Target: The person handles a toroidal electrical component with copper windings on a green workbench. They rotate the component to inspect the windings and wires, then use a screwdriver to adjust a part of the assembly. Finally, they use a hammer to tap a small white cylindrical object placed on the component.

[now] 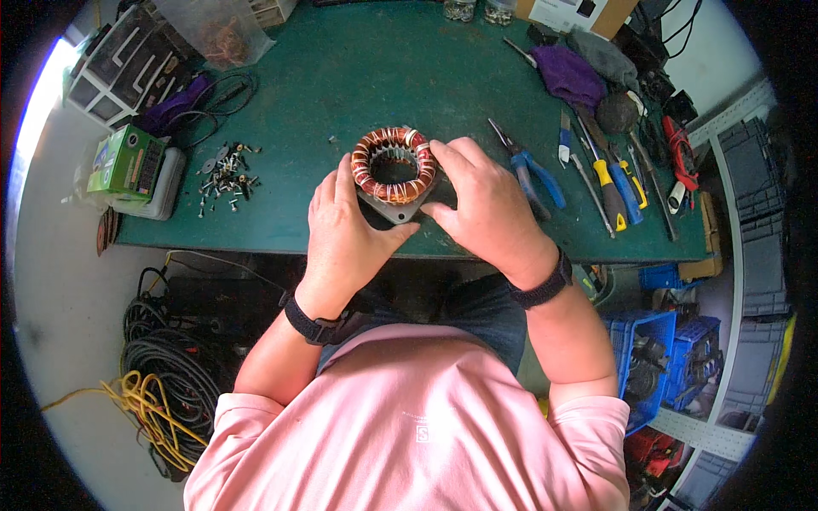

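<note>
Held the stator [394, 192] between left hand [339, 232] and right hand [479, 194] above the front part of the bench [290, 102], with a two-sided grip narrowed onto it and thumbs near the corner of the grey plate [399, 214]; could not tell whether lifted or resting. Seemed to be positioning or steadying it, apart from the pliers [519, 156]. Probably called next for even pressure, sparing the windings [418, 178].

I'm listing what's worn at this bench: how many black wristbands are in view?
2: one black wristband on the wrist of the left hand, another on the wrist of the right hand.
</note>
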`<state>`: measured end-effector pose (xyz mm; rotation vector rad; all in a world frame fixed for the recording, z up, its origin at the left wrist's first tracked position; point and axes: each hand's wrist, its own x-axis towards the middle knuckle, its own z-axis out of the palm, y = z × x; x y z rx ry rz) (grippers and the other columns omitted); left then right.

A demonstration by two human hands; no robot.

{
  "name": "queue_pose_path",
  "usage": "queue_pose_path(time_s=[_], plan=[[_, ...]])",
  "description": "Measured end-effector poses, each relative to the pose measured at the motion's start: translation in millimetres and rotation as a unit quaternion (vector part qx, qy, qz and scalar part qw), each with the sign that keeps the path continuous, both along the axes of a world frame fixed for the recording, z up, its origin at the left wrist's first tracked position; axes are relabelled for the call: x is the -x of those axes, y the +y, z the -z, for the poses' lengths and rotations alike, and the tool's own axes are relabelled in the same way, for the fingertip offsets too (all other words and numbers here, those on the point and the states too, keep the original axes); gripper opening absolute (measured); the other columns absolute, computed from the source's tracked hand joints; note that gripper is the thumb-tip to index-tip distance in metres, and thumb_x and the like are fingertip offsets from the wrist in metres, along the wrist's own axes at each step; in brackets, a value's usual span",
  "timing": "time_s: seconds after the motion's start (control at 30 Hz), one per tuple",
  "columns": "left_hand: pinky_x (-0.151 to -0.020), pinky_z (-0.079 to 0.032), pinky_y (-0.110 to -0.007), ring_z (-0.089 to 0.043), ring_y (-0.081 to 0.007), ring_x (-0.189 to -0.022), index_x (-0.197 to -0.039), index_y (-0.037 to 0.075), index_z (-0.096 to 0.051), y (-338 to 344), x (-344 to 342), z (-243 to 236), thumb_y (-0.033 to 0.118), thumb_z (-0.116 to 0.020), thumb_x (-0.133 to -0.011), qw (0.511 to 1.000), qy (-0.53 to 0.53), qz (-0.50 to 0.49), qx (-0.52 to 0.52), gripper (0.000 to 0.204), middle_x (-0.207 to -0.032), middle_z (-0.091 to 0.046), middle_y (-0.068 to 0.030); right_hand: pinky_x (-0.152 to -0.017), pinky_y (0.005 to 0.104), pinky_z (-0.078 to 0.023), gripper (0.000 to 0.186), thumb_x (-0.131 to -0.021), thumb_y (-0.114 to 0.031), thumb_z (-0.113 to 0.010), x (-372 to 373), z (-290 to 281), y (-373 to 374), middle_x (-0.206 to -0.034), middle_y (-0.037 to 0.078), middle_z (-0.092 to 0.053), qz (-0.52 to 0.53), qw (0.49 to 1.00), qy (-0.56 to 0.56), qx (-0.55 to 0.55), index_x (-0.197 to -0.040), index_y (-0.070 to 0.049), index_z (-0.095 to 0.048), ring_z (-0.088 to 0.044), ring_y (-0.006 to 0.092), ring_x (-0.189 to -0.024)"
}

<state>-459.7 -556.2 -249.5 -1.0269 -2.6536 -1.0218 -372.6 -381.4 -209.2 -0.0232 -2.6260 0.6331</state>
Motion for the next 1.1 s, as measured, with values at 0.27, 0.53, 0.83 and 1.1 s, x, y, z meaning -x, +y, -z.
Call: queue_pose_path(time_s=[0.27,0.53,0.83,1.1], plan=[[-0.107,-0.041,-0.047,-0.051,-0.0404,-0.124,-0.144,-0.008,-0.037,-1.2,-0.1,-3.4,0.026,-0.094,-0.058,1.000,0.002,0.004,-0.014,0.108,-0.131,-0.055,-0.0243,-0.089,0.0441,-0.052,0.056,-0.071,-0.014,-0.083,2.0,-8.9,8.5,-0.111,0.017,-0.060,-0.028,0.998,-0.002,0.061,-0.121,-0.004,-0.061,-0.062,0.0380,-0.102],[-0.100,-0.048,-0.043,-0.058,-0.0369,-0.115,-0.136,-0.004,-0.050,1.8,1.7,-4.8,0.022,-0.091,-0.058,0.998,0.003,-0.008,-0.059,0.092,-0.121,-0.062,-0.0203,-0.100,0.0449,-0.045,0.036,-0.069,-0.019,-0.082,13.6,-7.3,-1.0,-0.119,0.014,-0.063,-0.099,0.991,0.082,-0.045,-0.101,-0.006,-0.073,-0.055,0.0329,-0.113],[-0.101,-0.046,-0.046,-0.059,-0.0387,-0.114,-0.138,-0.009,-0.046,4.1,2.1,-7.9,0.030,-0.092,-0.056,0.998,-0.013,-0.004,-0.069,0.101,-0.121,-0.062,-0.0226,-0.097,0.0450,-0.045,0.023,-0.070,-0.017,-0.081,21.5,-2.6,5.2,-0.108,0.009,-0.066,-0.120,0.988,0.099,-0.014,-0.088,-0.005,-0.074,-0.055,0.0328,-0.109],[-0.100,-0.046,-0.045,-0.058,-0.0385,-0.112,-0.139,-0.012,-0.042,2.6,-4.8,-15.4,0.032,-0.092,-0.058,0.997,0.031,-0.009,-0.076,0.105,-0.120,-0.061,-0.0236,-0.094,0.0429,-0.046,0.024,-0.072,-0.018,-0.082,22.7,-0.3,13.7,-0.098,0.010,-0.069,-0.134,0.981,0.115,0.085,-0.088,-0.002,-0.073,-0.059,0.0327,-0.104]])
